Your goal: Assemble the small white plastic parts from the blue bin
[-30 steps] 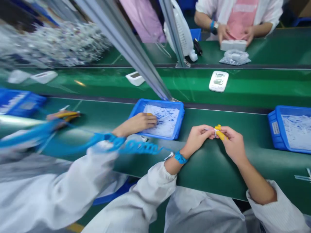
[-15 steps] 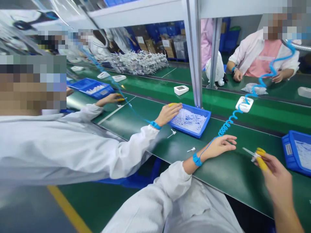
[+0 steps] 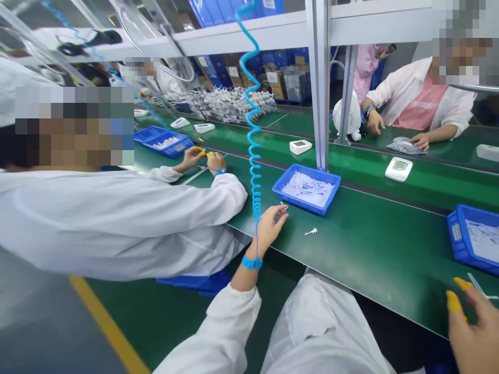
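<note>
My left hand (image 3: 270,227), with a blue wrist strap, is over the near left of the bench. Its thumb and fingertips are closed on a small white plastic part (image 3: 285,206), mostly hidden by the fingers. A similar small white plastic part (image 3: 311,231) lies on the green bench just right of that hand. At the lower right edge, my right hand (image 3: 473,322) has yellow finger covers, and its thumb and forefinger are apart. A thin white strip piece (image 3: 477,285) lies just beyond those fingers, partly cut off by the frame.
A blue tray (image 3: 278,188) of white strips stands ahead, another blue tray (image 3: 457,241) at the right. White devices (image 3: 398,169) rest on the green belt behind. A coiled blue cord (image 3: 253,135) hangs to my strap. A co-worker's hands (image 3: 202,158) are at the left.
My left hand has moved left and closed on a small white part near the tray. My right hand has moved down and right and let go of its white piece. The co-worker's arm has drawn back.
</note>
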`<act>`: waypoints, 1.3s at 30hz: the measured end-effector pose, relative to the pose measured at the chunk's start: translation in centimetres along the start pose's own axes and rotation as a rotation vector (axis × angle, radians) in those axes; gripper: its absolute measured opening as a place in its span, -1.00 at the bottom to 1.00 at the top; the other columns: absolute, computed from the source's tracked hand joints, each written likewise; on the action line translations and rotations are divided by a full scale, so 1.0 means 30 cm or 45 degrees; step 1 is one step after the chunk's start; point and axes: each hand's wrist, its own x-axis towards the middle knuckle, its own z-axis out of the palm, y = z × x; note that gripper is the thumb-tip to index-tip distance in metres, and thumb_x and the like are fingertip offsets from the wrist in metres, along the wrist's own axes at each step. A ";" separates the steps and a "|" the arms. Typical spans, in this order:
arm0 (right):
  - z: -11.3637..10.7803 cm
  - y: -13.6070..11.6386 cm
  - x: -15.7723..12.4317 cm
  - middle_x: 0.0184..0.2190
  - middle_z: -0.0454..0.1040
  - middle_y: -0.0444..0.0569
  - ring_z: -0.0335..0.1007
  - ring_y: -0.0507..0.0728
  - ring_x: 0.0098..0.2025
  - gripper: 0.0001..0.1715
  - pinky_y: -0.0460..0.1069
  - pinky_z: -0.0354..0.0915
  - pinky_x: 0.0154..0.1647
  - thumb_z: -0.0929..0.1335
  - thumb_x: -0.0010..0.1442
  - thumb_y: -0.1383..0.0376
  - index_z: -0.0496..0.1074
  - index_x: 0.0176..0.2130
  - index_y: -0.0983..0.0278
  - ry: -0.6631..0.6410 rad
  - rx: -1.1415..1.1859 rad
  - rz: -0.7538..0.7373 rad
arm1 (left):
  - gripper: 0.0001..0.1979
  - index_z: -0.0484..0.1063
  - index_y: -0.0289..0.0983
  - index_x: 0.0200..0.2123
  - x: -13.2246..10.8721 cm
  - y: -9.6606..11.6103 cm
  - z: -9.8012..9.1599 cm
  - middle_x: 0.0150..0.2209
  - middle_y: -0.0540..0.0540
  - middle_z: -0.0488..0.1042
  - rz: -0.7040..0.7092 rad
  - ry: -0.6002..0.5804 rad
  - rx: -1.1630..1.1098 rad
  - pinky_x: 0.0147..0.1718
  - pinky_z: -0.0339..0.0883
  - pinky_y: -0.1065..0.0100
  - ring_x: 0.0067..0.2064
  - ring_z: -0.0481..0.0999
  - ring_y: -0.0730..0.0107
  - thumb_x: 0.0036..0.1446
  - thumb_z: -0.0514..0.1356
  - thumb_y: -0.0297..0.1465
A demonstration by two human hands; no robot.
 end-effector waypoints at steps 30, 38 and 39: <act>0.607 -0.502 0.185 -0.19 0.69 0.12 0.59 0.07 -0.37 -0.22 -0.09 0.45 -0.33 0.76 -0.25 -0.06 0.49 -0.25 0.30 -1.383 1.559 0.647 | -0.69 0.62 -0.25 0.05 0.508 0.100 0.197 0.08 -0.23 0.67 0.397 -0.707 0.347 0.12 0.48 0.15 0.07 0.65 0.09 0.30 0.23 -0.32; 0.584 -0.503 0.221 -0.17 0.69 0.11 0.57 0.06 -0.36 -0.31 -0.07 0.46 -0.30 0.74 -0.15 -0.04 0.52 -0.24 0.30 -1.239 1.597 0.647 | -0.88 0.64 -0.27 -0.25 0.570 0.035 0.257 -0.20 -0.15 0.70 0.444 -0.941 0.476 -0.06 0.41 0.30 -0.14 0.63 0.19 0.15 0.31 -0.41; 0.582 -0.503 0.223 -0.16 0.69 0.12 0.56 0.06 -0.36 -0.32 -0.06 0.46 -0.30 0.74 -0.15 -0.03 0.53 -0.24 0.30 -1.231 1.603 0.660 | -0.89 0.63 -0.27 -0.26 0.570 0.035 0.254 -0.20 -0.14 0.69 0.470 -0.960 0.473 -0.05 0.40 0.31 -0.13 0.62 0.20 0.17 0.31 -0.40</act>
